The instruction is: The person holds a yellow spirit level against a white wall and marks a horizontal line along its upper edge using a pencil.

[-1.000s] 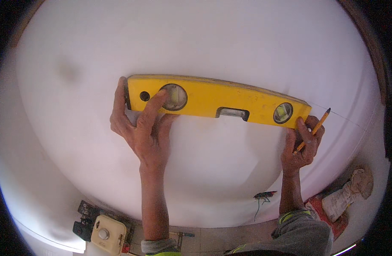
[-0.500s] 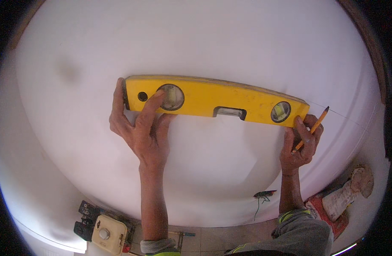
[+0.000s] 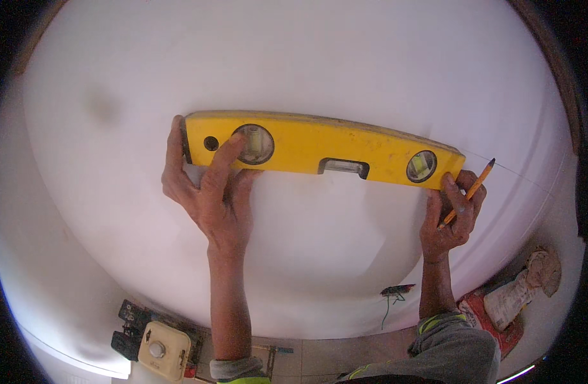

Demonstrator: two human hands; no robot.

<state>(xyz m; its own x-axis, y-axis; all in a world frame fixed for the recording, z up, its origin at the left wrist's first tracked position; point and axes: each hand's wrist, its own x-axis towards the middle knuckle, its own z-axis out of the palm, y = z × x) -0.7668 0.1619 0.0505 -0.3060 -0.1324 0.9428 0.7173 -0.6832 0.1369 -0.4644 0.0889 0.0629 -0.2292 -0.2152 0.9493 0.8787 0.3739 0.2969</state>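
A yellow spirit level (image 3: 300,144) with three vials lies against the white wall (image 3: 307,57), its right end a little lower in the picture. My left hand (image 3: 211,198) grips its left end, one finger over the round vial and another along the end cap. At the other end, my right hand (image 3: 451,214) pinches the lower edge of the level. An orange pencil (image 3: 467,194) is tucked between the fingers of that same hand, its dark tip pointing up and right. A thin drawn line runs on from the level's right end.
Wires hang from a dark opening (image 3: 397,290) low in the wall. Below on the left sits a cream box with a round knob (image 3: 165,352), beside black parts (image 3: 126,345). At lower right are a red container (image 3: 483,320) and a crumpled bag (image 3: 508,301).
The left end of the level and my left hand have shifted very slightly left. My right hand and the pencil stay almost where they were.
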